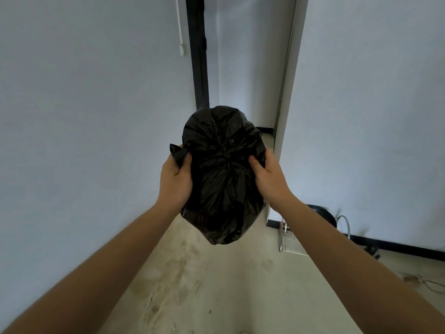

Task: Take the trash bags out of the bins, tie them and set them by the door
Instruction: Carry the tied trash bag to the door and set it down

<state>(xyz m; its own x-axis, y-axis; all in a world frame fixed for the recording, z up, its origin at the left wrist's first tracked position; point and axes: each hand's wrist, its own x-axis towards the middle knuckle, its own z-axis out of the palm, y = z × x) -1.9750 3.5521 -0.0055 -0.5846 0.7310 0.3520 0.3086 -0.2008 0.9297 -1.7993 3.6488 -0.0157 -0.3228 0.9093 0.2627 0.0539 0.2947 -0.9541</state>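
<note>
A full black trash bag (222, 174) hangs in the air in front of me, above the floor, its plastic gathered into folds. My left hand (175, 180) grips its left side and pinches a loose corner of the plastic. On the bag's right side, my right hand (267, 175) has its fingers closed on the plastic. Straight ahead beyond the bag stands a doorway with a dark door frame (197, 54).
White walls close in on both sides of a narrow passage. A wire rack (287, 237) and a dark round object (322, 213) stand by the right wall corner. Cables (431, 284) lie on the floor at the right. The pale floor (216, 285) shows dusty footprints.
</note>
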